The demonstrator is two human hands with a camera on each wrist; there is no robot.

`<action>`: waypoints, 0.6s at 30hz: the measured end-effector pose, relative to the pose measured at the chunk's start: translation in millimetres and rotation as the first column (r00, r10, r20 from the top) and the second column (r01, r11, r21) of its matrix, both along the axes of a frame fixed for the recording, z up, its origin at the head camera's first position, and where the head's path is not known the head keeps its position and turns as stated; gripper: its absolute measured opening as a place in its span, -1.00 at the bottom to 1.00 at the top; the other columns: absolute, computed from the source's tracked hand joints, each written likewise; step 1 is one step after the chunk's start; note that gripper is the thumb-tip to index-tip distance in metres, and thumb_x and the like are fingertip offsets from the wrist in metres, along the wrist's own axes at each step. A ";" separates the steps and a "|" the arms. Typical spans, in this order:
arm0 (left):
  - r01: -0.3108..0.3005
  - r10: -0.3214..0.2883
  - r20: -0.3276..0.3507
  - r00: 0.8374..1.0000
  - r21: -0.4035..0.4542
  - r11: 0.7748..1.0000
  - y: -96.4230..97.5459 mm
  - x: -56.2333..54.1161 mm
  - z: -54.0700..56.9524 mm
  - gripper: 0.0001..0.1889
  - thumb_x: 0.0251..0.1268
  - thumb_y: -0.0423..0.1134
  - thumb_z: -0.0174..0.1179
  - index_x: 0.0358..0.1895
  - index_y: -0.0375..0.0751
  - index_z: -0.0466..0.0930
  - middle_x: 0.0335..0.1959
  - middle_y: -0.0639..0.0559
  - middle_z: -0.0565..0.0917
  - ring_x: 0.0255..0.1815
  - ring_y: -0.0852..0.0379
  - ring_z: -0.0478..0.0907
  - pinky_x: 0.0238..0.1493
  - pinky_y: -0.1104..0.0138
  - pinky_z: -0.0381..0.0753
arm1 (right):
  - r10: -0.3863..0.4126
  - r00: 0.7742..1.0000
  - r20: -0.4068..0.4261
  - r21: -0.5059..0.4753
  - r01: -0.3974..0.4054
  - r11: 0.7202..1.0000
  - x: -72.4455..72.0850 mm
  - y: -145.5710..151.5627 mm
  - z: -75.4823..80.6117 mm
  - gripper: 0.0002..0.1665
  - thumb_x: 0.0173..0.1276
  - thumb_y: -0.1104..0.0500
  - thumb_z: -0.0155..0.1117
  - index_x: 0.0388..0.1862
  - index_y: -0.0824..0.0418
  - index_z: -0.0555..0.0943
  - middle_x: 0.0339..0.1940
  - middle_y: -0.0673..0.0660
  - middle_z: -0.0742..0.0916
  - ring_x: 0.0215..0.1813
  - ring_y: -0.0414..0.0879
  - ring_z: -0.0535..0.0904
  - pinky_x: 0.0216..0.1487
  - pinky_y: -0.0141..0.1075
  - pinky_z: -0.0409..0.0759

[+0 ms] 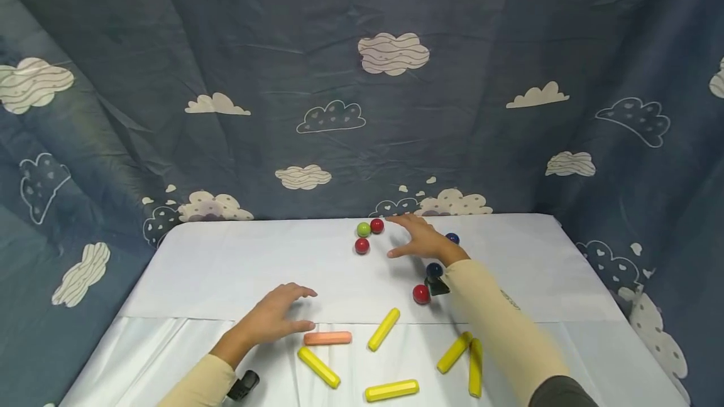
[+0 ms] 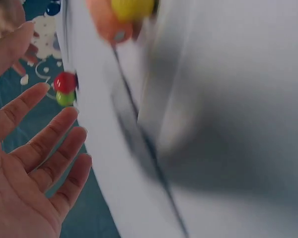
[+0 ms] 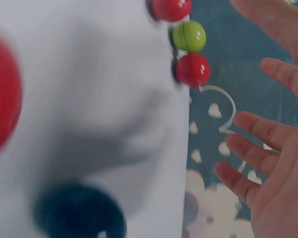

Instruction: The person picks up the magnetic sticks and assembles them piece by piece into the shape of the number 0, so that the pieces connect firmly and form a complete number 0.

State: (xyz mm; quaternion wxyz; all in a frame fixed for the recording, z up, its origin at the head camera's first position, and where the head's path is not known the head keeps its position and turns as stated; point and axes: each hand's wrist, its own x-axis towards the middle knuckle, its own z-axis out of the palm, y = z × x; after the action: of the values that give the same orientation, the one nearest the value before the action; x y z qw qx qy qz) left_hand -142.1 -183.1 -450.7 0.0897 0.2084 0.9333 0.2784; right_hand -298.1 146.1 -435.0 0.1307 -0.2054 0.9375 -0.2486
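Note:
My left hand (image 1: 274, 316) hovers over the table's left half, fingers spread and holding nothing; its thumb tip is right by an orange stick (image 1: 328, 338). Below that stick lies a yellow stick (image 1: 318, 367). Farther back, my right hand (image 1: 421, 239) reaches in above the cloth, thumb and fingers apart, with nothing in it. Just left of its fingertips sit a red ball (image 1: 376, 226), a green ball (image 1: 364, 229) and another red ball (image 1: 362, 245). Beneath the right wrist are a dark blue ball (image 1: 434, 271) and a red ball (image 1: 421, 294). A blue ball (image 1: 452, 238) shows behind that wrist.
Several more yellow sticks lie toward the front, including one in the middle (image 1: 383, 330), one near the front edge (image 1: 391, 390) and a touching pair (image 1: 454, 352) by the right sleeve. White cloth (image 1: 254, 256) covers the table. A dark cloud-patterned curtain (image 1: 317, 162) hangs behind it.

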 end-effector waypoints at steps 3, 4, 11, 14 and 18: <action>-0.008 0.004 0.075 0.997 0.052 0.999 9.2 1.9 -7.2 -0.48 0.12 -0.04 0.39 0.14 -0.11 0.53 0.02 -0.03 0.56 0.04 -0.08 0.47 0.07 -0.05 0.43 | 0.009 0.999 0.047 -0.061 -0.006 0.998 -4.2 -13.9 -5.3 0.01 0.09 -0.05 0.52 0.47 0.11 0.26 0.46 0.29 0.31 0.47 0.26 0.14 0.35 0.22 0.13; -0.015 0.008 0.099 0.995 0.062 0.998 12.1 2.4 -9.6 -0.49 0.11 -0.03 0.39 0.12 -0.10 0.54 -0.01 -0.01 0.56 0.02 -0.05 0.47 0.05 -0.03 0.43 | 0.012 0.998 0.060 -0.079 -0.007 0.997 -5.5 -18.5 -7.6 0.00 0.09 -0.02 0.52 0.46 0.13 0.27 0.43 0.29 0.36 0.43 0.26 0.21 0.33 0.19 0.20; 0.013 -0.019 0.120 0.993 0.055 0.998 26.6 4.3 -24.6 -0.54 0.10 0.06 0.38 0.03 -0.06 0.59 -0.19 0.14 0.54 -0.15 0.12 0.44 -0.09 0.18 0.45 | -0.016 0.985 0.171 -0.213 0.053 0.976 -10.0 -41.1 -21.8 -0.18 0.12 0.11 0.51 0.36 0.16 0.40 0.23 0.30 0.51 0.24 0.21 0.43 0.24 0.10 0.36; 0.037 -0.043 0.102 0.994 0.061 0.997 27.4 4.8 -27.8 -0.58 0.12 0.05 0.36 0.01 -0.04 0.59 -0.20 0.15 0.54 -0.18 0.15 0.42 -0.12 0.24 0.42 | -0.041 0.977 0.210 -0.259 0.096 0.961 -10.9 -49.5 -28.1 -0.27 0.12 0.18 0.50 0.30 0.14 0.47 0.17 0.30 0.54 0.18 0.18 0.45 0.25 0.10 0.35; 0.058 -0.066 0.100 0.993 0.074 0.996 27.2 5.5 -29.3 -0.60 0.10 0.01 0.39 -0.02 -0.05 0.59 -0.21 0.16 0.52 -0.22 0.16 0.39 -0.15 0.28 0.39 | -0.088 0.971 0.221 -0.284 0.151 0.947 -11.9 -60.7 -37.1 -0.33 0.10 0.21 0.51 0.23 0.09 0.53 0.07 0.24 0.59 0.11 0.13 0.47 0.21 0.07 0.38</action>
State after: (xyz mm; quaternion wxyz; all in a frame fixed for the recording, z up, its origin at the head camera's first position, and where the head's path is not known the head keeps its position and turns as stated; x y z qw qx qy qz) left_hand -136.6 -155.9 -480.0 0.1388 0.2258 0.9100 0.3188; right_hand -310.0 85.4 -472.1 0.1791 -0.1386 0.8813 -0.4148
